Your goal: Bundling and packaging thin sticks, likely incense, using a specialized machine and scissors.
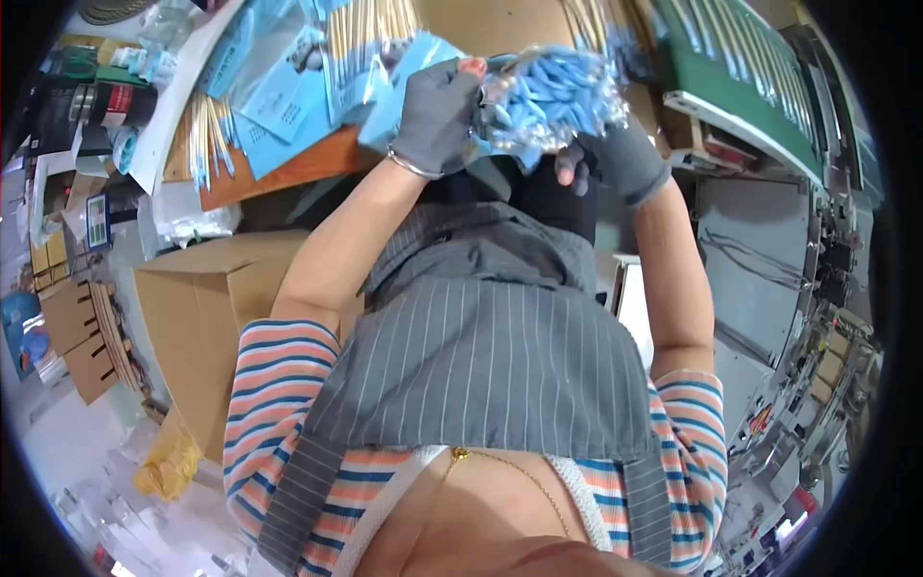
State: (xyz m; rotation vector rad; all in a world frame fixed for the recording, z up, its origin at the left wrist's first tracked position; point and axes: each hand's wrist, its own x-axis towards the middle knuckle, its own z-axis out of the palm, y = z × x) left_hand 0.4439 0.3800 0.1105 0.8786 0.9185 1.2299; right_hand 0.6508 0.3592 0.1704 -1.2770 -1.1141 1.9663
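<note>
A bundle of slim blue-ended pieces in clear crinkled plastic is held up over the table's near edge, between my two hands. My left hand, in a grey fingerless glove, is closed at the bundle's left side, with the thumb tip near its top. My right hand, gloved the same way, grips from behind and below on the right; the bundle hides most of its fingers. Left of my hands, light blue printed packets lie on the table beside several wooden sticks with blue and white ends.
More thin sticks lie at the table's left edge. On the right stands a green board with a row of slim rods. An open cardboard box stands below the table at left. A dark bottle lies at far left.
</note>
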